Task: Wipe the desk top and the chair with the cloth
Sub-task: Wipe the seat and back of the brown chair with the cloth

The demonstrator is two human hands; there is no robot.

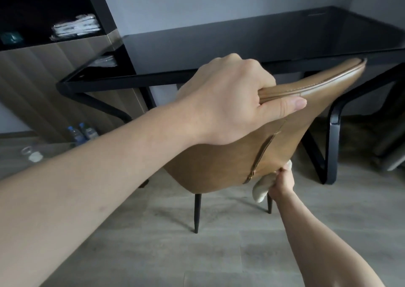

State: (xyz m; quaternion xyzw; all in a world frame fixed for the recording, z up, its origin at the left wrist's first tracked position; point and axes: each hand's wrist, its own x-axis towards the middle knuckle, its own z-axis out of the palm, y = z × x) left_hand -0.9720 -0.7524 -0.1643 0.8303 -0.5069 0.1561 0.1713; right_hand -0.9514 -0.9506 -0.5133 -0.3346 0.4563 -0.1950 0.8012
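Left hand (230, 102) grips one chair (285, 137); right hand (282, 180) holds one cloth (262, 187)

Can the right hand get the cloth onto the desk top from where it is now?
Probably not directly. The right hand grips the cloth low against the back of the chair, and the chair's backrest stands between it and the desk top. It would likely have to lift over or go round the chair first.
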